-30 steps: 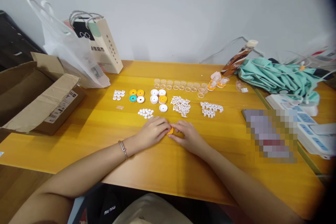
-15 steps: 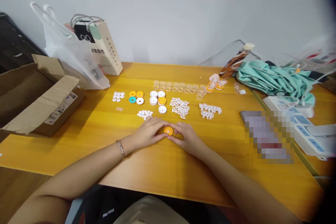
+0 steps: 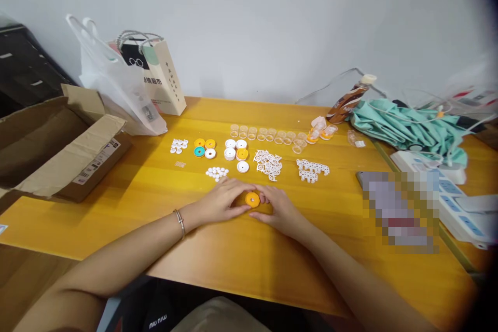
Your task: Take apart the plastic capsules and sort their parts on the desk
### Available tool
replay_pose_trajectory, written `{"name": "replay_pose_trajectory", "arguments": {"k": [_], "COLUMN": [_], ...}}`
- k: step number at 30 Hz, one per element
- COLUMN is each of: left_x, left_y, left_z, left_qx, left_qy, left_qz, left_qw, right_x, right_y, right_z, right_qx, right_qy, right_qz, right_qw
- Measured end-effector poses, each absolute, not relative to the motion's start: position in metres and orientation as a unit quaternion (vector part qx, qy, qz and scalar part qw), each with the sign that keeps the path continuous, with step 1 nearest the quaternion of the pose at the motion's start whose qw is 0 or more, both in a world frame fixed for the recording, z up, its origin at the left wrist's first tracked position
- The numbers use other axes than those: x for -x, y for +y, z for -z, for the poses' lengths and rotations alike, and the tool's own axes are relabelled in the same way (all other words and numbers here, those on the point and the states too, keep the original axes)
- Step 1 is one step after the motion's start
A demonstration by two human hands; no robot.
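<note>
A small orange plastic disc with a raised rim and a hole in its middle [image 3: 252, 199] is held upright just above the table, facing me. My left hand [image 3: 225, 200] grips it from the left, thumb at its lower edge and forefinger over the top. From the right, my right hand [image 3: 280, 208] curls its fingers against the disc's side, while its thumb stands slightly off the lower rim. Beyond the hands lie white button-like caps [image 3: 217, 173], white and orange round parts [image 3: 242, 166], white openwork pieces [image 3: 268, 164] and toothed white strips [image 3: 313, 169].
Clear plastic cups [image 3: 271, 135] stand in a row farther back. At left are an open cardboard box [image 3: 103, 158], a plastic bag [image 3: 112, 83] and a paper bag [image 3: 171, 85]. A bottle [image 3: 346, 104], green umbrella [image 3: 408, 124], power strip [image 3: 455, 202] and blurred-out phone-like object [image 3: 397, 207] occupy the right.
The view has tilted and shifted slightly. The disc now faces me more fully, with its central hole showing, and the right thumb has moved a little off it.
</note>
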State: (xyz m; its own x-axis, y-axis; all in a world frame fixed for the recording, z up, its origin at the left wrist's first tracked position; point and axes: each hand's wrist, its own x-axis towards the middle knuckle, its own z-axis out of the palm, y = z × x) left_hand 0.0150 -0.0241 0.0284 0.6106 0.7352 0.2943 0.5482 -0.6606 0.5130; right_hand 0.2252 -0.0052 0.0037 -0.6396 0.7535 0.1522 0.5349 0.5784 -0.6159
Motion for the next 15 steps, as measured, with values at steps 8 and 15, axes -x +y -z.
{"name": "replay_pose_trajectory", "arguments": {"k": [8, 15], "left_x": [0.03, 0.092], "left_y": [0.005, 0.046], "left_z": [-0.044, -0.033], "left_qx": [-0.776, -0.651], "left_qy": [0.485, 0.685], "left_qz": [-0.403, -0.327], "left_qw": [0.034, 0.001], "right_x": [-0.228, -0.226], "right_y": [-0.007, -0.008], "right_z": [-0.004, -0.008], "right_qx": [0.384, 0.388], "right_qy": [-0.86, -0.861], "right_qz": [-0.273, -0.267], "right_qw": [0.196, 0.19]}}
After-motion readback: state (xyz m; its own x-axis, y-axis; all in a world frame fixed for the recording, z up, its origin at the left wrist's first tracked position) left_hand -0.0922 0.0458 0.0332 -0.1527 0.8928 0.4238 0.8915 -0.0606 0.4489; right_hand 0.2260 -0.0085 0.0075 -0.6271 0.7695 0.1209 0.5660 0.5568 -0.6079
